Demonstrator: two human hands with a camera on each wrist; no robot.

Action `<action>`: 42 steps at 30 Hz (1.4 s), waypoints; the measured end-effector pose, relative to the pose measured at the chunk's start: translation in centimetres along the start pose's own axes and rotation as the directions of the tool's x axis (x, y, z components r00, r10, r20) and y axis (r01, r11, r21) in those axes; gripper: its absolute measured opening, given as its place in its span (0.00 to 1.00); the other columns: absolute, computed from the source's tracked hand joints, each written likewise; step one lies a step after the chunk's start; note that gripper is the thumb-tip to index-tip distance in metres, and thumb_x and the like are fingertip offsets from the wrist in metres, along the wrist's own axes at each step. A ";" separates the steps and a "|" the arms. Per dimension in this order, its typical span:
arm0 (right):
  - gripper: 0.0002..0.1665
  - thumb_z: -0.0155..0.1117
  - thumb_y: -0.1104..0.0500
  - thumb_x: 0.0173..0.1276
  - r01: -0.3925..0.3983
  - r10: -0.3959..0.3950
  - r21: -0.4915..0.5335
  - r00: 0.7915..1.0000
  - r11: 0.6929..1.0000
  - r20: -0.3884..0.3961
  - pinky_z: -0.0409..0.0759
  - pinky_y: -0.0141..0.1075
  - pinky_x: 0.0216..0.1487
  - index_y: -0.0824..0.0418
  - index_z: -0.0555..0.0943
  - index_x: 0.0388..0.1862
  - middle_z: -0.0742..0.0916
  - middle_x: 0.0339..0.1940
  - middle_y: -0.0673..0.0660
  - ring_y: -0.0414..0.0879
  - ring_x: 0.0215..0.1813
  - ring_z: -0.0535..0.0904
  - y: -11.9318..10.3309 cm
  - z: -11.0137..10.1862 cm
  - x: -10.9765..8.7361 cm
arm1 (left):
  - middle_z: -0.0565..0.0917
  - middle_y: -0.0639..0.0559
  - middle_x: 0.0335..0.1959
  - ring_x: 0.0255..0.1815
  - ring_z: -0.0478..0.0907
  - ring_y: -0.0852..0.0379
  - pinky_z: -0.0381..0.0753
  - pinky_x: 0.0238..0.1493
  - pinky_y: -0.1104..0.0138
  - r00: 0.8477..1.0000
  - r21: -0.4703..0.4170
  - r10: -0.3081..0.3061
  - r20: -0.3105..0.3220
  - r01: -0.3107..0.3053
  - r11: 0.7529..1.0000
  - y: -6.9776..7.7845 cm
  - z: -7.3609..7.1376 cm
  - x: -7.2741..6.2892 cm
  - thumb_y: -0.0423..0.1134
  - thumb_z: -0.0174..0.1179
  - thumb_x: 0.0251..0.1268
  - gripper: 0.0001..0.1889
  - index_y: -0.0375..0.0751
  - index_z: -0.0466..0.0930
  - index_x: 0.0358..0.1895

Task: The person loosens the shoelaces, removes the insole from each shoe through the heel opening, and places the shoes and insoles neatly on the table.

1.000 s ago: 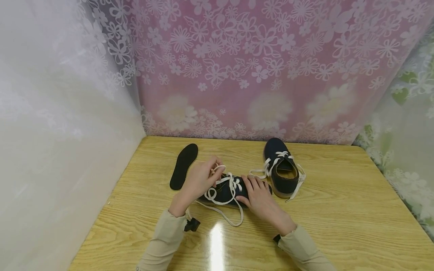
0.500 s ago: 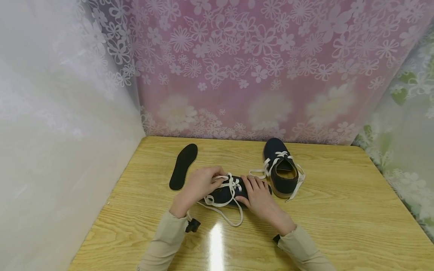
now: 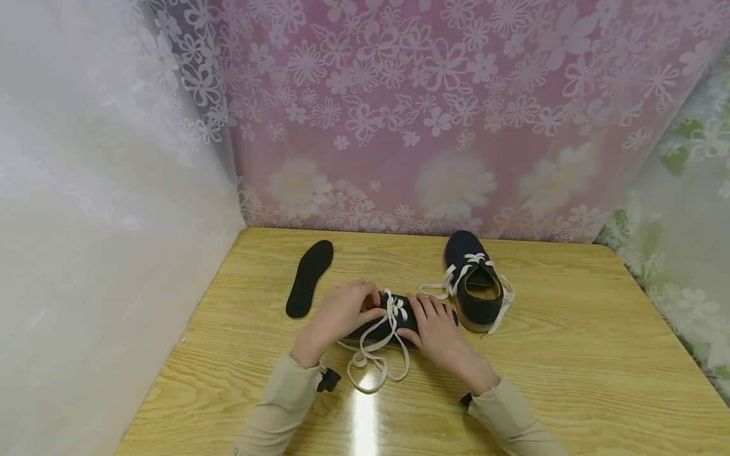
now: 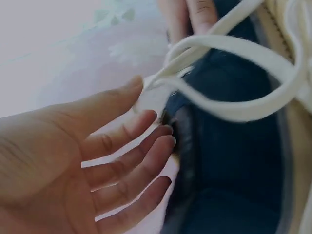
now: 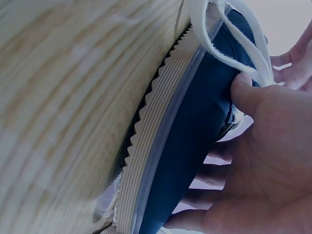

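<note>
A dark navy sneaker (image 5: 187, 131) with a pale ridged sole lies sideways before me, its toe to the right. White laces (image 4: 243, 111) cross its tongue and hang over the near side in loops onto the table. My left hand (image 3: 346, 310) is at the ankle opening; in the left wrist view its fingers are loosely bent and apart, with nothing between thumb and fingers, and the thumb tip is right by a lace. My right hand (image 3: 436, 329) holds the front of the sneaker, thumb on the near side, fingers over the far side.
A second navy sneaker (image 3: 481, 312) with loosened white laces stands at the back right, its heel toward me. Behind my left hand lies a black insole (image 3: 310, 278) on the wooden table (image 3: 570, 354). A pink flowered curtain (image 3: 353, 126) closes off the back.
My left hand has let go of the lace it was lifting and moved down to the sneaker's opening. The lace has dropped over the near side onto the table. My right hand stays put.
</note>
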State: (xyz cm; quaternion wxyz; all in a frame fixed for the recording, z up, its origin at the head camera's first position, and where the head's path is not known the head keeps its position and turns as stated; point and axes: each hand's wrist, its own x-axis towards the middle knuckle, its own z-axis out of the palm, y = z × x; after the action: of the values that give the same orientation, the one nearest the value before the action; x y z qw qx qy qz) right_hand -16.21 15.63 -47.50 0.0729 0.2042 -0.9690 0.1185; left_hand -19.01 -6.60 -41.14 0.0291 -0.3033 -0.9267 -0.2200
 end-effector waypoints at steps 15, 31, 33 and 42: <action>0.42 0.65 0.45 0.72 0.004 -0.004 0.003 1.000 1.000 -0.003 0.67 0.69 0.64 0.68 0.66 0.75 0.74 0.67 0.72 0.71 0.70 0.67 -0.1 -0.1 0.0 | 0.79 0.61 0.26 0.23 0.71 0.67 0.71 0.25 0.72 1.000 -0.009 0.023 0.012 -0.023 1.000 0.1 -0.2 0.0 0.49 0.65 0.71 0.08 0.51 0.85 0.36; 0.42 0.64 0.44 0.73 -0.006 0.006 0.003 1.000 1.000 -0.003 0.68 0.69 0.63 0.68 0.66 0.75 0.74 0.67 0.72 0.71 0.70 0.68 -0.1 -0.1 0.1 | 0.82 0.59 0.30 0.25 0.75 0.66 0.73 0.26 0.73 1.000 -0.015 -0.009 -0.021 0.008 1.000 0.2 1.2 0.6 0.51 0.67 0.68 0.09 0.50 0.86 0.38; 0.42 0.64 0.44 0.73 -0.005 0.005 0.005 1.000 1.000 0.001 0.67 0.70 0.63 0.68 0.66 0.75 0.74 0.68 0.72 0.71 0.70 0.67 -0.1 -0.2 0.1 | 0.81 0.58 0.31 0.24 0.74 0.66 0.71 0.24 0.73 0.999 -0.004 -0.011 -0.043 0.011 1.000 0.3 1.6 0.7 0.51 0.69 0.67 0.09 0.50 0.86 0.38; 0.42 0.63 0.44 0.74 -0.018 0.018 0.018 1.000 1.000 0.026 0.65 0.70 0.65 0.67 0.64 0.76 0.72 0.70 0.71 0.71 0.72 0.65 -0.1 -0.1 0.1 | 0.88 0.54 0.35 0.30 0.85 0.60 0.79 0.28 0.71 0.963 -0.257 -0.081 -0.257 0.013 0.966 -0.5 1.3 1.1 0.40 0.58 0.77 0.07 0.41 0.76 0.50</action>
State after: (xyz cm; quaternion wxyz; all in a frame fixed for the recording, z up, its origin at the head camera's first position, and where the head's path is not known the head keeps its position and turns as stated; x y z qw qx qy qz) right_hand -16.25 15.58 -47.38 0.0574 0.1978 -0.9705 0.1254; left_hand -20.07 -5.78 -42.27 0.1086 -0.2500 -0.8858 -0.3755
